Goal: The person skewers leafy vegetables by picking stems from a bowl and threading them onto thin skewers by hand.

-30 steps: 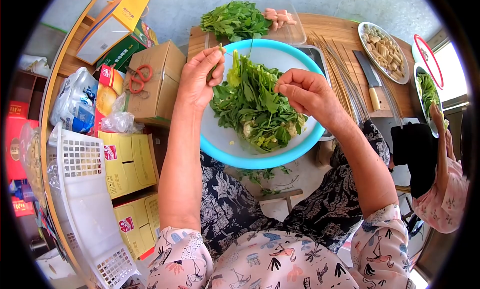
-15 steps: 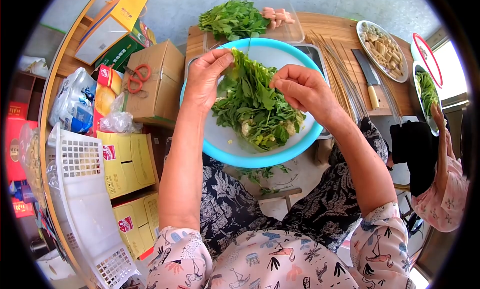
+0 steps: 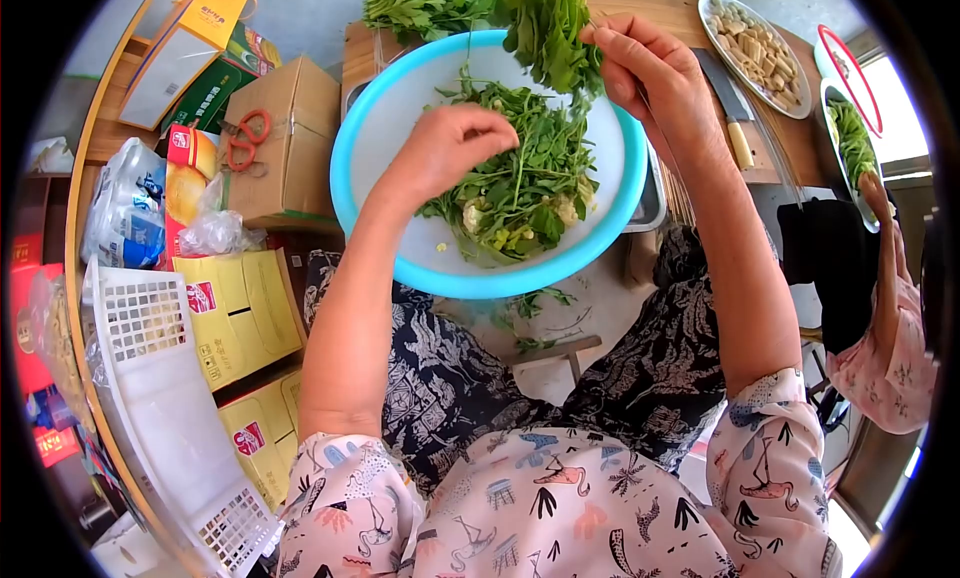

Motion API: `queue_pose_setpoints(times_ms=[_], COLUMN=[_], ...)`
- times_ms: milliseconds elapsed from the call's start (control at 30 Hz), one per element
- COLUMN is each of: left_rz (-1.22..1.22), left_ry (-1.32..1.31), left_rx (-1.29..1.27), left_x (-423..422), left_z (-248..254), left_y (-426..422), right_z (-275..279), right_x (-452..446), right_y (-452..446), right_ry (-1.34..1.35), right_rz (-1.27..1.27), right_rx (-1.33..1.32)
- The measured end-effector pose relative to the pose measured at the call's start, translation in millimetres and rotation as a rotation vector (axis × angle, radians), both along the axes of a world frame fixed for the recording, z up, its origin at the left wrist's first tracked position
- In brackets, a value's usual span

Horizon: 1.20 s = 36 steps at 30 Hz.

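Note:
A large basin with a light blue rim [image 3: 345, 213] holds a heap of loose leafy greens [image 3: 535, 163] with a few pale cauliflower-like pieces [image 3: 472, 216]. Above the basin's far right side, my right hand [image 3: 655, 73] pinches a thin skewer [image 3: 648, 108] near a thick bunch of green leaves [image 3: 545, 33] threaded on it. Over the left part of the heap is my left hand [image 3: 450, 148]. Its fingers are bent and drawn together, and anything between them is hidden.
Another pile of greens [image 3: 430, 6] lies at the back. On the right of the wooden table are a cleaver [image 3: 735, 108] and an oval plate of cut food [image 3: 755, 58]. Boxes [image 3: 285, 128] and a white plastic basket [image 3: 165, 408] stand left. Another person's hand [image 3: 875, 198] touches a dish of greens [image 3: 850, 148].
My right hand has moved up and away with the leafy bunch. My left hand has let go of the bunch's tip and come down over the heap. The view has shifted slightly.

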<state>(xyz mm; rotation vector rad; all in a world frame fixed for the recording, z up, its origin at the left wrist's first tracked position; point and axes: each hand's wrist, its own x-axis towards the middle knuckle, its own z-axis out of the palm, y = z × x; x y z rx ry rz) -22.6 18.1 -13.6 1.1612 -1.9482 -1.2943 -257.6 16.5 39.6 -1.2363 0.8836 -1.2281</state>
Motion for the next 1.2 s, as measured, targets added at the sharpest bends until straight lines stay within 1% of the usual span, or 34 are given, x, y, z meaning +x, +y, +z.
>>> queue_pose_setpoints(times_ms=[33,100,133,167,233,267,300,367,400,467,500,567,600,633,700,733,767,833,867,933,967,1033,1100,1200], left_rz=[-0.004,-0.184,-0.242,-0.246,-0.276,-0.28,-0.285,-0.209,-0.209,-0.147,-0.146,0.004,0.02,0.023,0.21,0.224,0.229,0.313,0.325,0.389,0.419,0.422,0.449,0.474], left_ry=[0.0,-0.223,-0.287,-0.286,-0.513,-0.565,-0.565,-0.567,-0.566,-0.364,-0.365,-0.145,-0.089,-0.091,0.208,0.299,0.296,0.623,0.621,0.763,0.835,0.841,0.846,0.876], left_rx=[0.002,-0.167,-0.241,-0.241,-0.324,-0.316,-0.319,-0.426,-0.427,-0.295,-0.299,-0.158,-0.187,-0.193,-0.18,-0.15,-0.163,0.096,0.07,0.135,0.169,0.149,0.215,0.246], left_x=[-2,-7,-9,-10,-15,-17,-18,-19,-19,-19,-17,-11,-7,-4,3,9,14,24,32,33,35,39,44,47], left_z=[-3,-9,-19,-24,-27,-27,-26,-24,-21,-16,-13,-7,-3,0,11,12,14,18,23,20,19,17,16,17], left_y=[2,6,7,10,18,19,20,20,18,12,9,3,-2,-4,-7,-12,-15,-18,-21,-24,-25,-27,-28,-28], right_z=[0,1,1,1,1,0,0,0,0,-1,0,2,3,4,5,5,6,9,11,10,8,6,5,2], right_x=[-1,-2,-3,-4,-7,-8,-9,-9,-9,-10,-11,-11,-10,-8,-5,-3,-1,3,8,12,13,17,20,23], right_y=[0,1,1,1,0,-1,-1,0,-1,-2,-1,0,1,2,3,4,5,8,8,12,13,15,16,18], right_ry=[0.0,-0.027,-0.026,-0.041,-0.056,-0.059,-0.062,-0.074,-0.08,-0.087,-0.077,-0.069,-0.052,-0.035,-0.029,-0.035,-0.041,-0.01,0.012,0.039,0.045,0.049,0.064,0.079], right_rz=[-0.004,0.008,0.004,0.013,0.018,0.027,0.035,0.027,0.029,0.033,0.048,0.063,0.051,0.039,0.03,0.037,0.045,0.053,0.082,0.101,0.133,0.175,0.186,0.217], right_rx=[0.002,-0.002,-0.002,-0.001,-0.002,0.002,0.005,0.006,-0.006,-0.022,-0.006,0.003,0.019,0.035,0.023,0.042,0.06,0.086,0.098,0.146,0.13,0.129,0.139,0.162])
